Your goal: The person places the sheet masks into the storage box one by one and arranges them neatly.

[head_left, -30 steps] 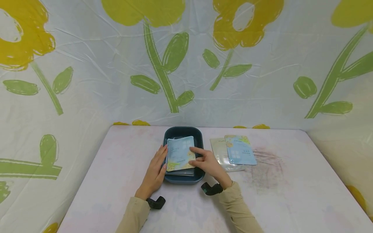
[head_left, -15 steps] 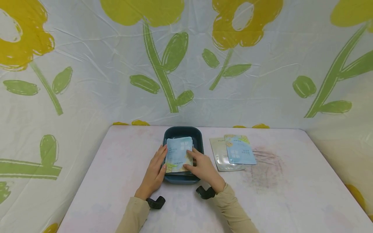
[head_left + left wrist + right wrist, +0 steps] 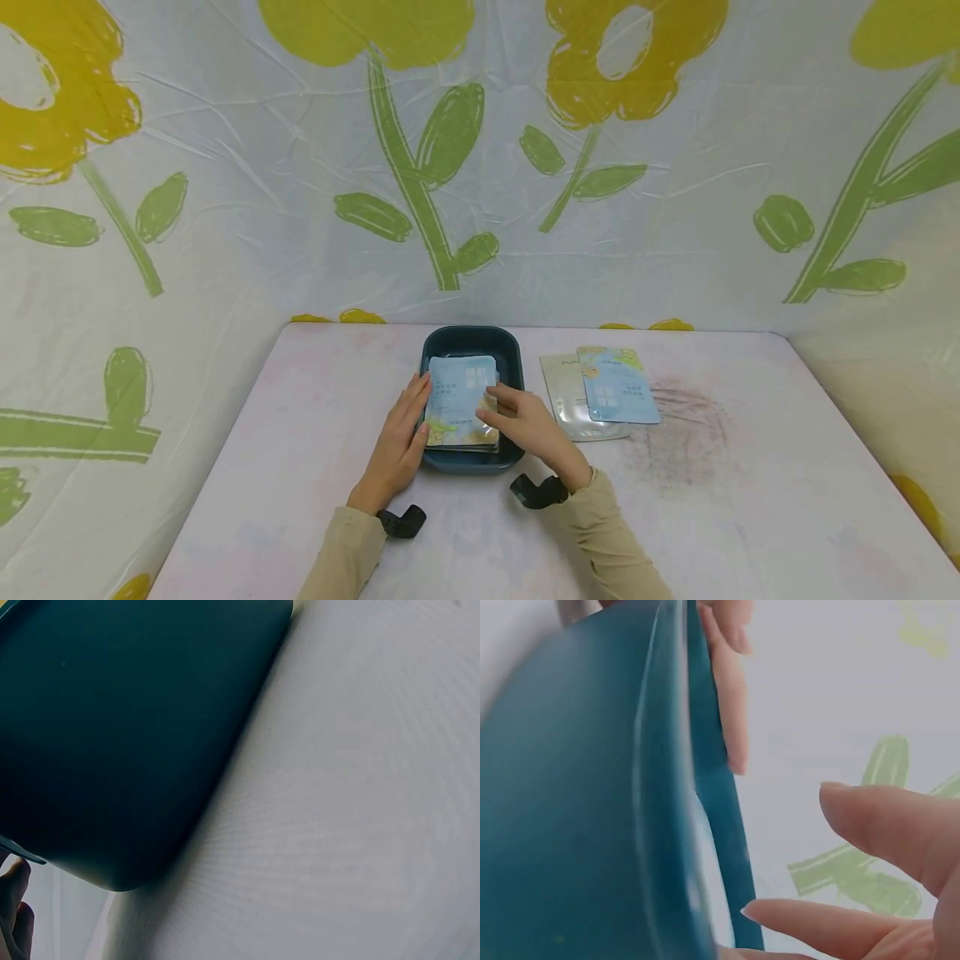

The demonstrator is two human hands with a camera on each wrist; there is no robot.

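Observation:
A dark blue-green plastic box [image 3: 468,336] holds a stack of flat sachets, with a light blue sheet mask packet [image 3: 456,396] on top. My left hand [image 3: 393,446] rests along the box's left side, fingers straight at the rim. Over the packet's right edge is my right hand [image 3: 532,425], thumb and forefinger spread. In the right wrist view that thumb [image 3: 885,825] stands apart from the forefinger with nothing between them; left-hand fingers [image 3: 731,705] show beyond the box wall [image 3: 570,802]. The left wrist view is mostly box wall [image 3: 135,735].
Right of the box, another light blue packet [image 3: 621,392] overlaps a silvery packet [image 3: 566,408] on the pale table [image 3: 315,375]. A dark smudge [image 3: 690,433] marks the tabletop beside them. A flower-printed cloth [image 3: 300,208] hangs behind and at the sides.
My right hand moved the tilted top packet left and down onto the stack, squaring it, then drew back slightly to the right and let go. My left hand stayed put.

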